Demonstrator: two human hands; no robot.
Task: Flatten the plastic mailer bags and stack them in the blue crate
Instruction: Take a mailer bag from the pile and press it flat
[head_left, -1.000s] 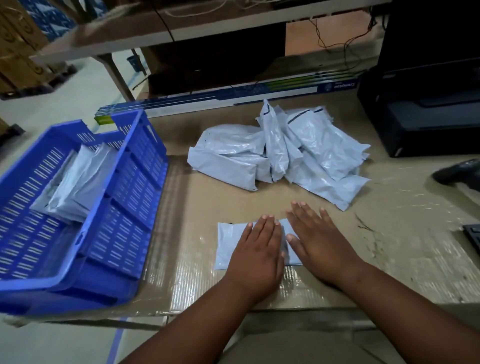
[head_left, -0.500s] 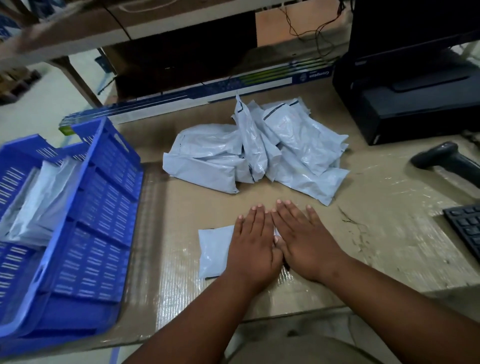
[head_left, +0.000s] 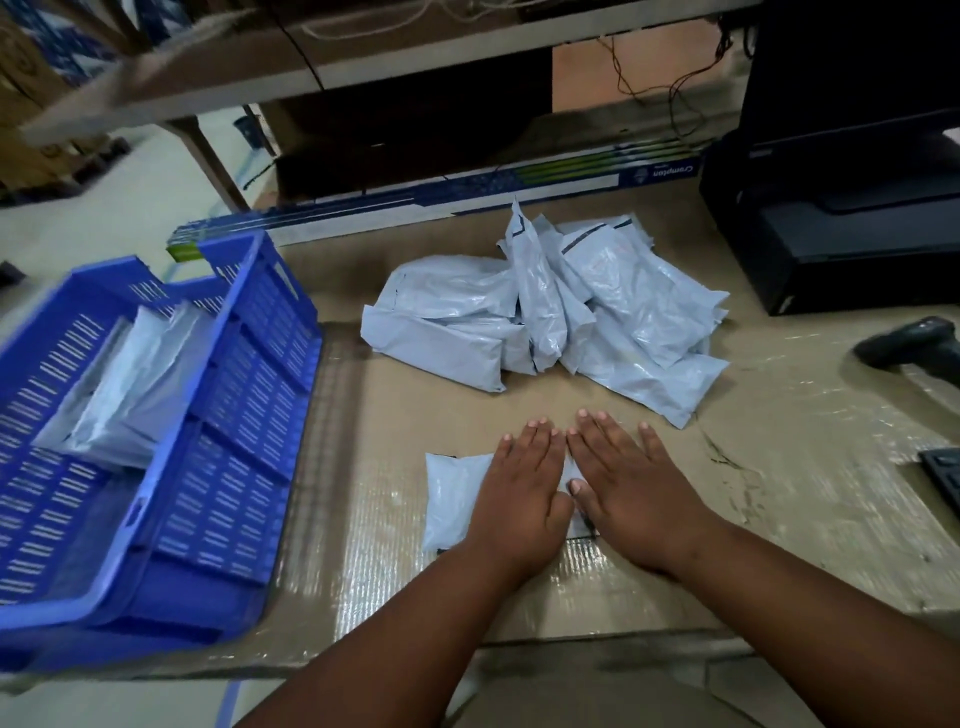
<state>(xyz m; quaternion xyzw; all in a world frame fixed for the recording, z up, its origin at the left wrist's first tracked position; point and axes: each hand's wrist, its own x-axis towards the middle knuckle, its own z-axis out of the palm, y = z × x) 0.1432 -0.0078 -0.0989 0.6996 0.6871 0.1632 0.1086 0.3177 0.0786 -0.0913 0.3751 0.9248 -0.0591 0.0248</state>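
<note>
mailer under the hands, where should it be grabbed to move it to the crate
Judging by its pose, take the flat mailer by its exposed left edge, coming from the left with the left hand. That end sticks out free; both flat hands, the right hand included, cover the rest, and it faces the blue crate.

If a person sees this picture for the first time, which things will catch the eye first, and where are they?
First, the two hands, left hand and right hand, pressing flat on a small mailer bag at the near edge of the cardboard-covered table. Behind them lies a loose pile of grey mailer bags. At the left stands the bright blue crate, with a few bags already inside.
</note>
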